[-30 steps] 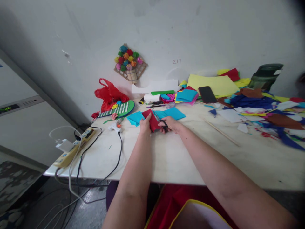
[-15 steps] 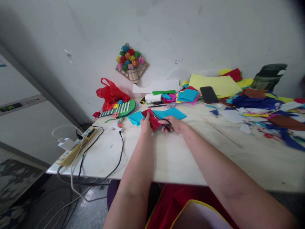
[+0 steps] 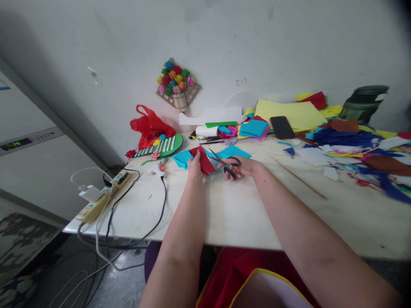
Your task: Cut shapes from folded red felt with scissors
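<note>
My left hand (image 3: 195, 167) pinches a small red piece of paper (image 3: 202, 160) and holds it just above the white table (image 3: 237, 209). My right hand (image 3: 244, 167) grips black-handled scissors (image 3: 224, 161), whose blades are spread and point left toward the red paper without touching it. Blue paper sheets (image 3: 231, 152) lie on the table behind both hands.
A red plastic bag (image 3: 149, 126), a green craft mat (image 3: 162, 146) and a paper-flower basket (image 3: 176, 87) sit at the back left. A black phone (image 3: 281, 126), yellow sheets (image 3: 290, 113) and coloured scraps (image 3: 356, 147) fill the right. A power strip (image 3: 104, 192) with cables lies at the left edge.
My right hand has pulled the scissors out to the right, away from the red paper, and the blades have spread. My left hand has lifted the red paper slightly.
</note>
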Tool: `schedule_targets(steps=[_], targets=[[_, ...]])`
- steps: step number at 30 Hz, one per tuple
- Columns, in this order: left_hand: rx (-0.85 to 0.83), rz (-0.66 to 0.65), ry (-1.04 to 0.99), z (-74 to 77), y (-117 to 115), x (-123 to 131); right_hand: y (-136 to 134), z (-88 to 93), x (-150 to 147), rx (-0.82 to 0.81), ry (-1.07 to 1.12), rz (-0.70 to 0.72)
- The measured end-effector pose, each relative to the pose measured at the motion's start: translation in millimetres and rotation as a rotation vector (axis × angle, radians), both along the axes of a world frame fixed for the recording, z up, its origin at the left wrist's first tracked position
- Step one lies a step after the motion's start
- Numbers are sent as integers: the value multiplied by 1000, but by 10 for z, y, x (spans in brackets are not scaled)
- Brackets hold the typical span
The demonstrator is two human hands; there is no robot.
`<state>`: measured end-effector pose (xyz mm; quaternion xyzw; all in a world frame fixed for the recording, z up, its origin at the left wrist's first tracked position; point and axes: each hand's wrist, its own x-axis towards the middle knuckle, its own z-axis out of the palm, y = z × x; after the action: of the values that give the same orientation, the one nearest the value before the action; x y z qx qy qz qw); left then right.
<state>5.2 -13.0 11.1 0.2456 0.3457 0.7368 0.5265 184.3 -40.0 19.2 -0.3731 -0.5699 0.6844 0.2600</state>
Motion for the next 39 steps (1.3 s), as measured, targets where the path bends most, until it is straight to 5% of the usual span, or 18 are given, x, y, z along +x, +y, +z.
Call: schedule_targets(steps=[12,19,28,39], targets=[[1,-42,-55,-15,33,-56,-70,146,191,-35,51,210],[-59,-133,-68,-43,58,-70,-54,131,259,10,198,58],[-73,-182,-69,-29,41,-80,-37,86,101,87,-50,29],[-122,-166,-163,10,25,-35,-52,62,-120,213,-60,-92]])
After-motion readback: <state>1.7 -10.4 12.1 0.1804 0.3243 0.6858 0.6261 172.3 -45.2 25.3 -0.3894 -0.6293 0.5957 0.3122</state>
